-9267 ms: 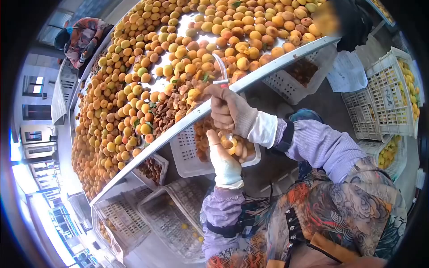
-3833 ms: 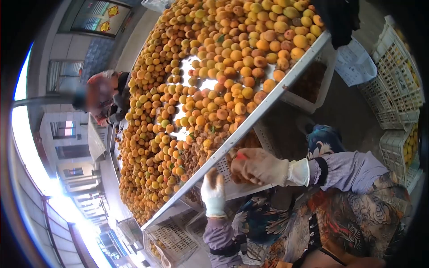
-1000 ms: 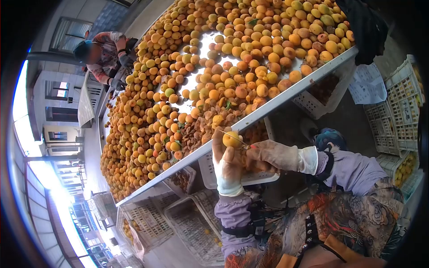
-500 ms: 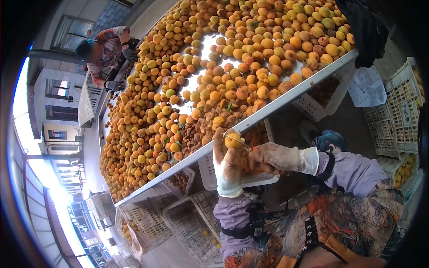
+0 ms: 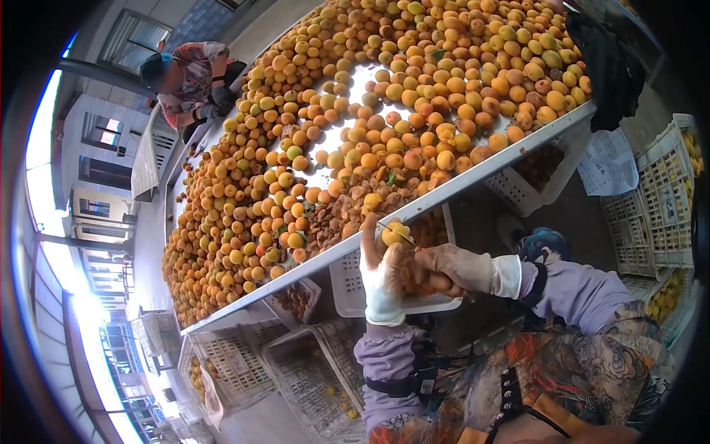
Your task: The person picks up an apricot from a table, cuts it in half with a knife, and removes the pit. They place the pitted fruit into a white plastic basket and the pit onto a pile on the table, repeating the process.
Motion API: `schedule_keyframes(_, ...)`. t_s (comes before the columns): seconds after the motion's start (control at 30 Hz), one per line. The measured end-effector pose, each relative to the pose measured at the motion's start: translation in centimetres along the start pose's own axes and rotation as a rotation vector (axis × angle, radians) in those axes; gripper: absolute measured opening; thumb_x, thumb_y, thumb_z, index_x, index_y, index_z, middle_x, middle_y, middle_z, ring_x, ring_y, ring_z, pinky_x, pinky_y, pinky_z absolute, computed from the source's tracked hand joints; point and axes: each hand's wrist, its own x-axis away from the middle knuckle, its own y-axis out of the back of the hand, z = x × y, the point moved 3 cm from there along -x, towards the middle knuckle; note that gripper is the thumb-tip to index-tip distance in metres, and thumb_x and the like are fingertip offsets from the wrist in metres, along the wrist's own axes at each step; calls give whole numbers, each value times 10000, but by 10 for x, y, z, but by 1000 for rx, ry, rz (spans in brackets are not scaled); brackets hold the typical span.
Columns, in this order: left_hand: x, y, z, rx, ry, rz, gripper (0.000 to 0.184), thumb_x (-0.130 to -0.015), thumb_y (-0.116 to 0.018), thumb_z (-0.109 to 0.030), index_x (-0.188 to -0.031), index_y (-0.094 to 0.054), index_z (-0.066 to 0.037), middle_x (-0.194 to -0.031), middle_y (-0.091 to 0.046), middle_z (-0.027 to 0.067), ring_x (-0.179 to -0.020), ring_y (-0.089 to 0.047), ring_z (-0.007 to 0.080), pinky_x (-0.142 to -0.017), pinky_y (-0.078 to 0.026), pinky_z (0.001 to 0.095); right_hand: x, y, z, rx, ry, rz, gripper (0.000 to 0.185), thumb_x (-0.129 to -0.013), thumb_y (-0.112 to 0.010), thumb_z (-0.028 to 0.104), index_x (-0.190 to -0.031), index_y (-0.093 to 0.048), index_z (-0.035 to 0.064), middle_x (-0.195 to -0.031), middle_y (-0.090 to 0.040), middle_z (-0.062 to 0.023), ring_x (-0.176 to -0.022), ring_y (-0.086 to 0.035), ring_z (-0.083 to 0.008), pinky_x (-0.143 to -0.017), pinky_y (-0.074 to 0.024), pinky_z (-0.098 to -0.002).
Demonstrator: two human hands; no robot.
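Near the table's metal edge [image 5: 347, 255], my left hand [image 5: 383, 270], in a white glove with stained fingers, is closed round a yellow-orange apricot [image 5: 395, 232]. My right hand [image 5: 451, 268], gloved too, grips a knife close beside it. The knife's thin blade [image 5: 399, 234] lies across the fruit. Just beyond the edge is a heap of split, brownish fruit pieces [image 5: 344, 214], with whole apricots [image 5: 244, 214] spread over the table behind. Below my hands, a white crate [image 5: 353, 285] holds more pieces, partly hidden by my hands.
A co-worker [image 5: 196, 81] bends over the table's far left side. Stacked crates with yellow fruit [image 5: 658, 200] stand at the right, near a white bag [image 5: 608, 164]. Dark cloth [image 5: 606, 70] hangs at the table's right corner. More crates [image 5: 310, 370] stand below left.
The earlier frames show my right hand holding the knife raised, then lower; now its blade is across a whole apricot in my left hand. The view has shifted, and the co-worker's arms have moved.
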Motion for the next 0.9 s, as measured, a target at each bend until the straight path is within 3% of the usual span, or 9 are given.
schedule_keyframes(0.27, 1, -10, 7, 206, 16, -98, 637, -906, -573, -113, -1427, -212, -48, -1142, -557, 146, -995, -576, 209, -832, -487, 308, -19, 2, -15, 126, 171, -75, 346, -951, -439, 441, -916, -554, 117, -524, -396, 28, -374, -368, -86, -339, -298, -225)
schedule_keyframes(0.33, 3, -8, 4, 112, 71, -142, 561, -919, -576, -179, -1390, -300, -49, -1132, -562, 129, -983, -578, 201, -788, -508, 321, -15, -6, -5, 268, 351, -58, 338, -951, -440, 446, -940, -543, 124, -533, -403, 33, -374, -374, -79, -349, -309, -210)
schedule_keyframes(0.47, 1, 5, 17, 168, 58, -107, 555, -924, -568, -173, -1392, -298, -46, -1127, -558, 128, -963, -568, 190, -784, -505, 330, -11, -2, -1, 354, 147, -85, 379, -948, -430, 472, -997, -539, 112, -606, -448, 28, -431, -416, -79, -362, -335, -212)
schedule_keyframes(0.57, 1, 8, 17, 221, 57, -72, 553, -928, -560, -180, -1394, -296, -43, -1112, -560, 127, -936, -559, 186, -796, -497, 326, -17, 1, -17, 126, -18, -30, 403, -965, -402, 457, -1015, -555, 88, -707, -481, 16, -519, -469, -88, -378, -381, -239)
schedule_keyframes(0.63, 1, 5, 13, 181, 41, -93, 532, -937, -546, -197, -1385, -308, -35, -1092, -566, 130, -928, -556, 191, -819, -483, 324, -16, -6, -15, 133, 118, -34, 376, -961, -434, 430, -923, -561, 77, -521, -440, 15, -366, -356, -67, -338, -293, -221)
schedule_keyframes(0.73, 5, -3, 16, 265, 55, -90, 498, -946, -529, -216, -1363, -335, -26, -1074, -573, 130, -916, -555, 192, -843, -468, 318, -44, -1, -43, 51, 436, -199, 381, -964, -429, 425, -888, -553, 73, -502, -402, 20, -355, -326, -64, -332, -273, -227)
schedule_keyframes(0.77, 6, -4, 19, 280, 45, -90, 498, -946, -529, -216, -1363, -335, -26, -1074, -573, 130, -916, -555, 192, -843, -468, 318, -41, 1, -46, 69, 433, -199, 381, -964, -429, 425, -888, -553, 73, -502, -402, 20, -355, -326, -64, -332, -273, -227)
schedule_keyframes(0.83, 3, 4, 29, 206, 60, -104, 467, -953, -514, -219, -1344, -356, -18, -1068, -579, 132, -919, -553, 190, -843, -466, 315, -40, 3, -45, 202, 387, -272, 443, -947, -441, 483, -966, -597, 69, -694, -557, 3, -590, -487, -46, -498, -396, -198)
schedule_keyframes(0.9, 6, 10, 26, 154, 31, -62, 478, -946, -529, -246, -1335, -367, -19, -1076, -577, 125, -935, -548, 187, -863, -461, 317, -22, -7, -28, 128, 247, -197, 437, -948, -442, 478, -968, -596, 69, -696, -555, 2, -589, -490, -53, -494, -396, -200)
